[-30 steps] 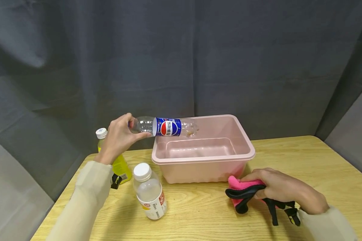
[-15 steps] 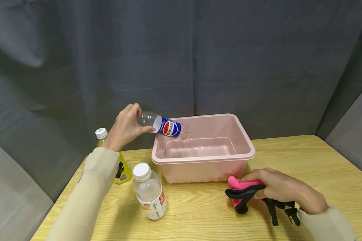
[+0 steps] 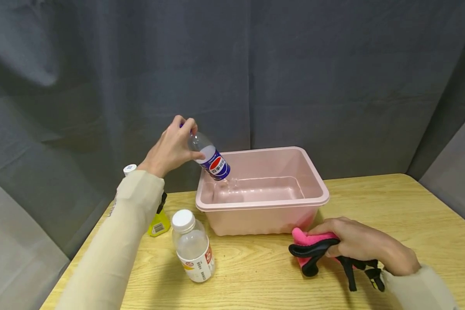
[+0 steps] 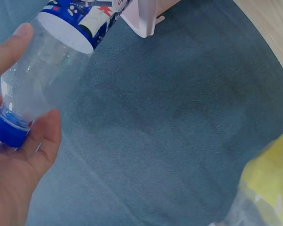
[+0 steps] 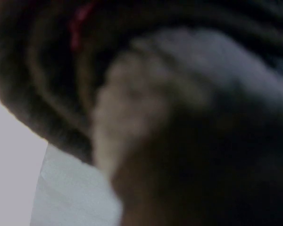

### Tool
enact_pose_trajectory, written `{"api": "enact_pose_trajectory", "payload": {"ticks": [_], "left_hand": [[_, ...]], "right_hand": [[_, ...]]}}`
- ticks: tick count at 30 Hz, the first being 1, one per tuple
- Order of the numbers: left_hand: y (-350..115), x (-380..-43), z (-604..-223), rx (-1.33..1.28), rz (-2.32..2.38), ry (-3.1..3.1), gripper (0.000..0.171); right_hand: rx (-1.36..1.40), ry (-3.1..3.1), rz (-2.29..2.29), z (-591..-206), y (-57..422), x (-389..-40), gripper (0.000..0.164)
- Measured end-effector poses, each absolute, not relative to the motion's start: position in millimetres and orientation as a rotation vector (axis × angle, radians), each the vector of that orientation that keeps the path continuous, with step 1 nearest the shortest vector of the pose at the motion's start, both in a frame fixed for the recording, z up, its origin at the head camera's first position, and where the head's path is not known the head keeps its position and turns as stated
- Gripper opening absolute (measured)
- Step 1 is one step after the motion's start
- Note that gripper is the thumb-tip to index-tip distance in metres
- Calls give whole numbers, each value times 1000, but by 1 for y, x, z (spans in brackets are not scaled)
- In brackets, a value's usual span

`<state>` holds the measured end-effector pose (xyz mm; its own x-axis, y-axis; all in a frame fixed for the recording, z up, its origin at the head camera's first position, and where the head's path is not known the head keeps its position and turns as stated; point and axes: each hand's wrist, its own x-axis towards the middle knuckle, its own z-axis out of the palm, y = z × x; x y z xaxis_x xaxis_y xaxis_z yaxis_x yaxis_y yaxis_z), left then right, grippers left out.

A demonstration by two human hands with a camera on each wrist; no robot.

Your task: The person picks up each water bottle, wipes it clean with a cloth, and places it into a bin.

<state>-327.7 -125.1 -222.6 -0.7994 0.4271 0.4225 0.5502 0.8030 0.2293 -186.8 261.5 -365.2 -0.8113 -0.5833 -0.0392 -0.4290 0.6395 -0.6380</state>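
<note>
My left hand (image 3: 169, 148) grips a clear plastic Pepsi bottle (image 3: 218, 167) near its blue-capped end. The bottle tilts, cap up to the left, its base down inside the left end of a pink plastic bin (image 3: 263, 221). In the left wrist view, fingers and thumb lie around the bottle's neck and blue cap (image 4: 8, 133). On the table to the right, my right hand (image 3: 358, 241) holds a folded pink cloth item with black edging and straps (image 3: 317, 249); its exact kind is unclear. The right wrist view is dark and blurred, mostly filled by dark fabric (image 5: 42, 89).
A clear bottle with white cap and white label (image 3: 195, 254) stands on the wooden table (image 3: 248, 275) before the bin. Left of it, a yellow-green bottle (image 3: 159, 224) is partly hidden behind my left forearm. A dark grey curtain (image 3: 314, 86) hangs behind.
My left hand has risen and moved right, swinging the Pepsi bottle from nearly level to steeply tilted, base lower in the bin. The right hand and cloth item have stayed put.
</note>
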Motion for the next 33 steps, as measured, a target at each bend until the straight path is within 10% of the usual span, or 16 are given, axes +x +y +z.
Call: {"api": "enact_pose_trajectory", "payload": {"ticks": [33], "left_hand": [[-92,-343,-242,-888,-221,-2896,56]], "right_hand": [[-813,2642,-887,-367,257,-186,42]]}}
